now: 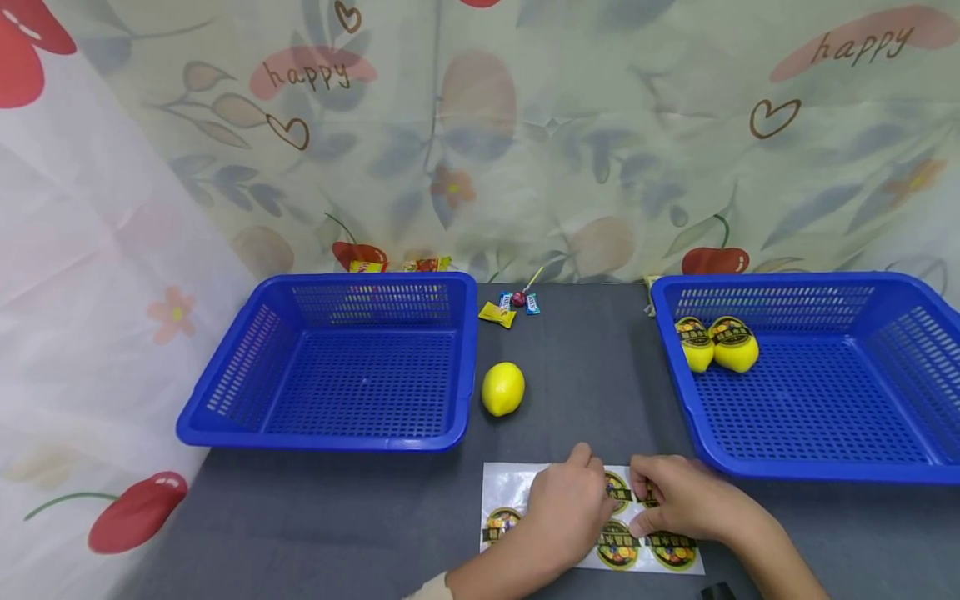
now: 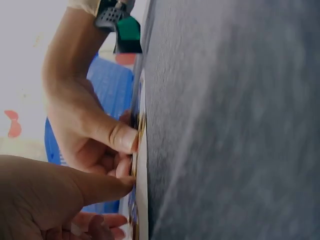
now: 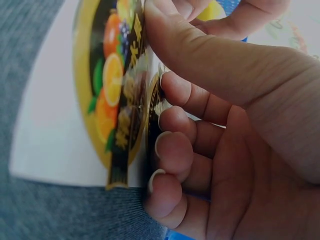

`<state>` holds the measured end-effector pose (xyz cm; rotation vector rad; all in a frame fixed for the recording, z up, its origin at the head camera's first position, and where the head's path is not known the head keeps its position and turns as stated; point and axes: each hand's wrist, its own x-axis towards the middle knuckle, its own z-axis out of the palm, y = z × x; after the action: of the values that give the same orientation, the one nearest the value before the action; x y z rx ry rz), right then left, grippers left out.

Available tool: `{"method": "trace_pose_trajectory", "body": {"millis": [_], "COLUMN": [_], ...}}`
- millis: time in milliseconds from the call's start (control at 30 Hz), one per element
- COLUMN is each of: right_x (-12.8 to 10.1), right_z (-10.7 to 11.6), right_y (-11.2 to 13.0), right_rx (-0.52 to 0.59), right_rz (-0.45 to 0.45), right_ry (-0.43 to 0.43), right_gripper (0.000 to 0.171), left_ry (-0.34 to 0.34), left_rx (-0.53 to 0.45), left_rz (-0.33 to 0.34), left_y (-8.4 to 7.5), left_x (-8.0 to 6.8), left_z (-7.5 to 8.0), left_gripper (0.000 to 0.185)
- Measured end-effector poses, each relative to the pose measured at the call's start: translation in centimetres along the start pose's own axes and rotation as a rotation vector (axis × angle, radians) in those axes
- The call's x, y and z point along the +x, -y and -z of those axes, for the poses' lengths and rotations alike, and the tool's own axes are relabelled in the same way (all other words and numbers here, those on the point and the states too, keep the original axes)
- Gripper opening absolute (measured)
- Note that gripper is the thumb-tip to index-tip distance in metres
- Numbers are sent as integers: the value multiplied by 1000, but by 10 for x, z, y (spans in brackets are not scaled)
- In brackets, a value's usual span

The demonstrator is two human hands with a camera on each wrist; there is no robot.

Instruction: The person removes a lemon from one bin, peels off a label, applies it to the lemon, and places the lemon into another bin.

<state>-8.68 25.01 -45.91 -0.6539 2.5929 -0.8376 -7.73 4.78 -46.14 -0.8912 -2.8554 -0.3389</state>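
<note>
From my remote seat, both hands are at work on a sticker sheet (image 1: 510,512) lying flat on the grey table (image 1: 337,525) at the 6 o'clock edge of the head view. My left hand (image 1: 566,510) rests on the middle of the sheet, fingers laid down over it and pressing it to the table. Just beside it at 3 o'clock, my right hand (image 1: 675,498) has its fingers curled in, thumb and fingertips pinching at a round fruit-printed sticker (image 3: 112,95); the right wrist view shows that sticker's edge against the fingertips (image 3: 167,145), though I cannot tell whether it is lifted clear of the backing. More round stickers show on the sheet around and below the hands.

A bare yellow lemon (image 1: 502,388) sits on the table at 12 o'clock from the hands, well apart from them and just beside the right wall of the left blue basket (image 1: 225,400). The right blue basket (image 1: 675,392) stands at 2 o'clock, its near corner close to my right hand; two labelled lemons (image 1: 718,343) lie touching each other in its far left corner. A few wrapped sweets (image 1: 512,307) lie at the far edge of the table between the baskets, before the flowered curtain (image 1: 525,142).
</note>
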Motion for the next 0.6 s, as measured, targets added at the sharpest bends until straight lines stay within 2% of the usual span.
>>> {"method": "trace_pose_trajectory", "body": {"millis": [67, 200, 400, 600], "right_x": [0, 0, 0, 0], "right_z": [0, 0, 0, 0], "right_y": [0, 1, 1, 1], "right_rx": [-2, 2, 7, -1], "right_rz": [-2, -15, -20, -19], "right_ry": [0, 14, 22, 17], "right_gripper": [44, 44, 44, 44], "left_ry": [-7, -1, 104, 150], "left_rx": [1, -84, -255, -308], "left_rz": [1, 25, 93, 125], "left_y": [-1, 2, 10, 15], "left_x": [0, 2, 6, 11], "left_z": [-2, -5, -5, -1], "left_gripper": [31, 29, 26, 28]}}
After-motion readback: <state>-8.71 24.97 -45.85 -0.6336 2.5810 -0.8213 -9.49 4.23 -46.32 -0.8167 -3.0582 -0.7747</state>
